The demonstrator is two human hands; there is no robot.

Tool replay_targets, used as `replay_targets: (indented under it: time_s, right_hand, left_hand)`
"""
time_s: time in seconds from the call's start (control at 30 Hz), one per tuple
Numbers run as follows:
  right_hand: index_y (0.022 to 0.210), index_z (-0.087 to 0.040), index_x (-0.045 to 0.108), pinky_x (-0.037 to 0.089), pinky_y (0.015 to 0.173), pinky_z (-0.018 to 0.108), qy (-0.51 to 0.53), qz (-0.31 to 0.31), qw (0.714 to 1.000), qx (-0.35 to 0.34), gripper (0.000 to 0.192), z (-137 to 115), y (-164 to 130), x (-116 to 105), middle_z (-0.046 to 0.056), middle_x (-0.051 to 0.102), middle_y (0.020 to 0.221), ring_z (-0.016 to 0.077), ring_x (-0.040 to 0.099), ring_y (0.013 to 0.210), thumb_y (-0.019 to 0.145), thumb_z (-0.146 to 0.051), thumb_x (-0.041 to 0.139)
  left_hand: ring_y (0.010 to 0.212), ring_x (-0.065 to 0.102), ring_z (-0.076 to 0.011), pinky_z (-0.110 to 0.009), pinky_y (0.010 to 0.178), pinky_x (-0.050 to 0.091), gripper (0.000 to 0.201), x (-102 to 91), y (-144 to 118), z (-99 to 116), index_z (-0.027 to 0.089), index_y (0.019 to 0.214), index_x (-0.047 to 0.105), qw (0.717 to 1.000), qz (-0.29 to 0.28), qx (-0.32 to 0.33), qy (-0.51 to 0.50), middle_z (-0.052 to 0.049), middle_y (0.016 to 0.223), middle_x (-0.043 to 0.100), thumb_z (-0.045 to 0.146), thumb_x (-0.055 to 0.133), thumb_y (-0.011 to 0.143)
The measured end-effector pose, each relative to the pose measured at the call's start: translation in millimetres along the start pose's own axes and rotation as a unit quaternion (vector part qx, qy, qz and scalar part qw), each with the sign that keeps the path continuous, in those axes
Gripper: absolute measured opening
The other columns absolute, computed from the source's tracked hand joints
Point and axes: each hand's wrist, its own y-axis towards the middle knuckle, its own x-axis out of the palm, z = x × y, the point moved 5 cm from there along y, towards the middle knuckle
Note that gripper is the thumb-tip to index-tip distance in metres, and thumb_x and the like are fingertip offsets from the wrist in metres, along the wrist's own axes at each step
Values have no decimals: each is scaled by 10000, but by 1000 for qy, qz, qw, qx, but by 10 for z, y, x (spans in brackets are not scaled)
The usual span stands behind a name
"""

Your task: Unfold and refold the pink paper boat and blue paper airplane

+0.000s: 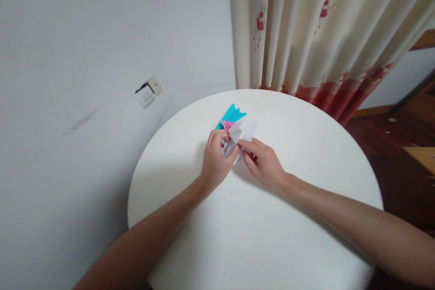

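White folded paper (239,138) sits pinched between your left hand (216,159) and right hand (264,163), near the counter's (306,154) far edge. Pull unevenly and you could tear a crease.

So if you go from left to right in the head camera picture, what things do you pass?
White wall socket → left hand → folded white paper → right hand → cream curtain with red flowers → dark wooden floor.

One head-worn camera looks forward and steeply down from just above the round white bench (306,235), close over it, facing the grey wall (84,54) and the cream red-flowered curtain (322,22).
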Motion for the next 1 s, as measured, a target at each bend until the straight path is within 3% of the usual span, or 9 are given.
replay_targets:
  time_s: [0.13,0.3,0.43,0.73,0.87,1.0]
  right_hand:
    - [1277,-206,621,533,667,310,-15,5,1000,16,407,20,24,-33,67,656,934,193,622,770,893,-142,501]
    - [1264,-200,625,517,651,306,-20,2,999,28,391,17,52,-74,64,649,929,186,603,735,896,-157,501]
    - [1272,-187,620,505,652,305,-28,-16,999,21,394,-1,46,-54,59,645,901,180,596,708,900,-165,495]
    - [1450,-193,463,493,736,326,-83,-78,992,46,569,-26,55,-39,67,714,1043,188,642,724,884,-167,508]
    - [1402,-203,493,458,694,315,-117,-104,982,105,458,-12,83,-89,41,735,883,218,678,745,959,-319,511]
    - [1223,-208,602,432,657,302,-140,-119,970,161,309,100,94,-127,60,743,836,232,695,749,994,-369,474]
  left_hand:
    - [1010,600,-210,-281,748,517,167,-12,23,-13,220,907,584,999,-11,-12,-32,-61,1042,616,189,716,808]
    - [959,615,-201,-280,745,520,141,-49,46,-45,217,914,610,998,-8,-29,-56,-59,1030,630,192,704,812]
    - [930,603,-197,-276,736,500,236,-44,43,-53,221,915,584,1000,-15,-16,-21,-41,979,619,190,752,752]
    - [884,628,-199,-297,799,506,195,-3,21,-18,213,935,595,998,-31,15,53,-44,934,639,109,638,776]
    - [882,656,-193,-295,808,528,229,-7,8,-19,207,959,593,994,-15,58,95,-39,925,659,61,571,784]
    - [829,675,-171,-279,789,544,130,-1,-14,-25,204,929,599,989,-7,101,112,-18,873,677,99,578,855]
